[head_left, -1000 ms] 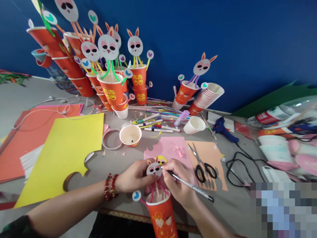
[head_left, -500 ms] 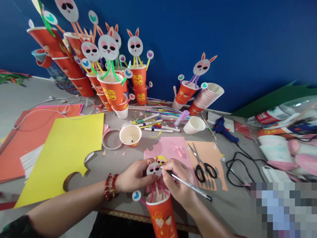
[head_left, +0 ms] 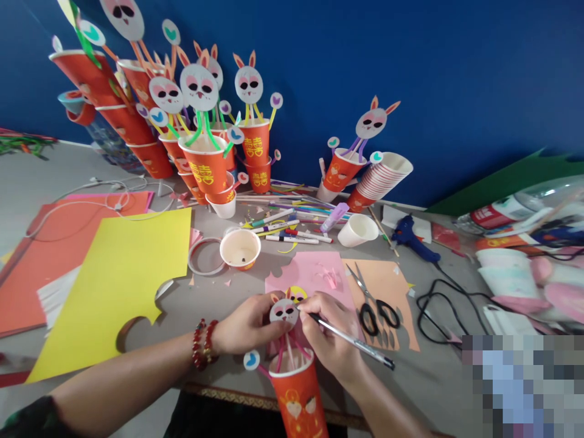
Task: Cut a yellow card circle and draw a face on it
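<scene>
My left hand [head_left: 253,325] pinches the edge of a white paper rabbit face [head_left: 283,311] with pink ears and dark eyes. Purple-pink pipe-cleaner legs and a pale stick run from the face down into a red paper cup [head_left: 298,395] at the table's front edge. A round paw with a blue heart [head_left: 251,360] sticks out on the cup's left. In my right hand [head_left: 331,331] is a pen [head_left: 356,342], its tip at the right edge of the rabbit face. Part of a yellow paper disc [head_left: 298,294] shows behind the face.
Scissors [head_left: 371,301] lie on peach paper [head_left: 401,280] to the right, near a blue glue gun [head_left: 413,237] and its cord. Yellow paper [head_left: 114,274] covers the left side. Behind stand finished rabbit cups [head_left: 255,140], markers [head_left: 292,239] and a paper cup [head_left: 240,249].
The pen has shifted very slightly, its back end a little lower and to the right. My left hand, the rabbit face and the cup stay practically in place.
</scene>
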Available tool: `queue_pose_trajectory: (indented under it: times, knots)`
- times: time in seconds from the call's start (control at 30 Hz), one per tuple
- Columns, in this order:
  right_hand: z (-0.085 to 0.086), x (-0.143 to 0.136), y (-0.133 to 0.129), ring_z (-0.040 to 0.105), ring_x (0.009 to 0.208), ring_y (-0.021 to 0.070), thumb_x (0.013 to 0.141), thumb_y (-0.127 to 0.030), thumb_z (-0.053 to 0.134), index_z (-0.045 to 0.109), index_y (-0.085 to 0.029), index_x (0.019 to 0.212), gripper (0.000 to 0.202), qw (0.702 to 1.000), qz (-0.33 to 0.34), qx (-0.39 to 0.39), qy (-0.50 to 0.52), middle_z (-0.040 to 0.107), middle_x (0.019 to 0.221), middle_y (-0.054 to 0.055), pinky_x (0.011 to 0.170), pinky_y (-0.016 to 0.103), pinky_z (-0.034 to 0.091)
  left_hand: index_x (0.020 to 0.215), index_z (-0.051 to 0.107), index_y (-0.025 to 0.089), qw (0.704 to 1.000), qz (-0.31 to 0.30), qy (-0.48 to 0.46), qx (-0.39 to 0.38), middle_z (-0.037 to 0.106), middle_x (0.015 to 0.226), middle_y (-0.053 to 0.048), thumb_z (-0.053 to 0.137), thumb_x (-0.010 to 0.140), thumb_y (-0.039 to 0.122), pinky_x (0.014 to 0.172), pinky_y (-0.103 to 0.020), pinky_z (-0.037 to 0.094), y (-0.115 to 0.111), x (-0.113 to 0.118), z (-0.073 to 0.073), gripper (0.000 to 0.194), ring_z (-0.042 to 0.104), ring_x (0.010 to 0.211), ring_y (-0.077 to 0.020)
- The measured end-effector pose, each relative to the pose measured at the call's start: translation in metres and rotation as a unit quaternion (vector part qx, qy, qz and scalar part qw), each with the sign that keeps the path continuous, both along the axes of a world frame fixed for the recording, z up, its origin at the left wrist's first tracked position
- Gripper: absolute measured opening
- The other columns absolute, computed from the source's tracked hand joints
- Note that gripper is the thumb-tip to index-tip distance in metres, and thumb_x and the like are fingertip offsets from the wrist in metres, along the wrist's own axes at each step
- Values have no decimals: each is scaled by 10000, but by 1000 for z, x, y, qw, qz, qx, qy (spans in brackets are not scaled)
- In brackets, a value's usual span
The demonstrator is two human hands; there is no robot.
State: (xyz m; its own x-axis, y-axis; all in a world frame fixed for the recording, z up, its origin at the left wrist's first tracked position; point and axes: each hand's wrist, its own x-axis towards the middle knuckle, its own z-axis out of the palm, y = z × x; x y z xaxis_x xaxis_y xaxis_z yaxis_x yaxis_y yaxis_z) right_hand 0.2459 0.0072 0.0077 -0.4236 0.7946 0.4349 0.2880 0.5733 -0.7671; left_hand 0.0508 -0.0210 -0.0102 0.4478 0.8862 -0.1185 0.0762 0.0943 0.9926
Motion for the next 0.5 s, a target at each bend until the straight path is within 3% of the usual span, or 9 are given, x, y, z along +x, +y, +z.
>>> queue_pose_trajectory:
  times: [0.5]
  knots:
    - [3,0,0,594,631,166,859,-94,526,562,-224,793,150,1000,-2,-12,9,617,692,1,592,270,467,961,579,152,1000,-1,0,-4,557,849,-9,577,936,336,692,-251,451,1,0,0,185,515,740,-142]
